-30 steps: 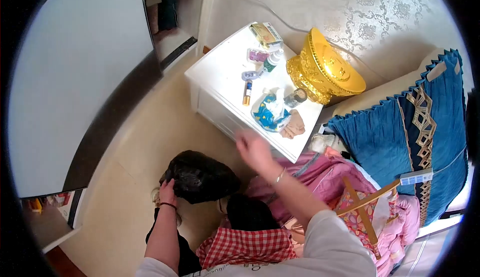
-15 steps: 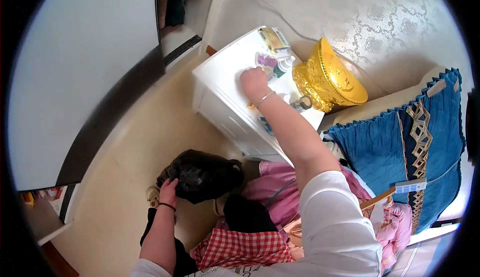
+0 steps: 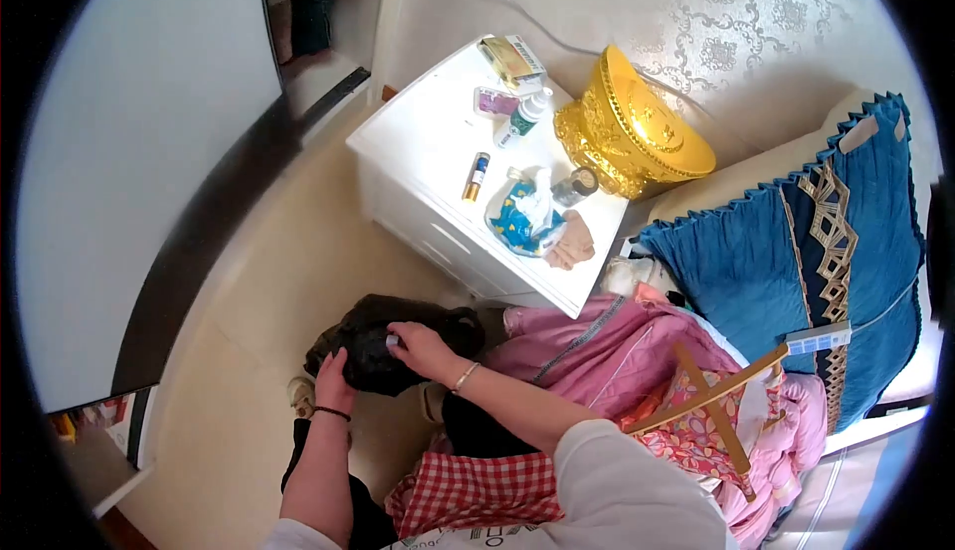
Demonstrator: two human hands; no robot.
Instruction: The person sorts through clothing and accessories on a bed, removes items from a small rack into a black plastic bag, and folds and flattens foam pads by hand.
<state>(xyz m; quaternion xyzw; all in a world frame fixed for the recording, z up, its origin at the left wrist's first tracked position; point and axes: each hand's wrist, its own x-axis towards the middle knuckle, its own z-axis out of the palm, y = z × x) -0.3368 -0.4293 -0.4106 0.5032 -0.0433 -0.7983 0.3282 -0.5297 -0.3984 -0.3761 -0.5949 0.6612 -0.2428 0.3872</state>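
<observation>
A black plastic bag (image 3: 373, 351) stands on the floor near my feet. My left hand (image 3: 335, 381) grips its near-left edge. Over the bag's right side is my right hand (image 3: 426, 353), its fingers pinched on a small whitish object (image 3: 392, 340) whose kind I cannot make out. To the upper right, the white nightstand (image 3: 418, 142) carries a pump bottle (image 3: 524, 119), a small tube or battery-like cylinder (image 3: 476, 177), a blue-patterned pack of tissues (image 3: 517, 220), a beige cloth (image 3: 572, 242), a dark-lidded jar (image 3: 575, 186) and a large gold ingot-shaped container (image 3: 637, 127).
A pink garment (image 3: 582, 336) and a folding wooden frame with floral fabric (image 3: 711, 401) lie right of my arm. Beyond are a blue ruffled cushion (image 3: 746, 252) and a cable. A white sliding door (image 3: 149, 152) with a dark base curves along the left.
My right hand has come down from the nightstand top to the black bag, with a small whitish object in its fingers. My left hand stays on the bag. The view has shifted slightly.
</observation>
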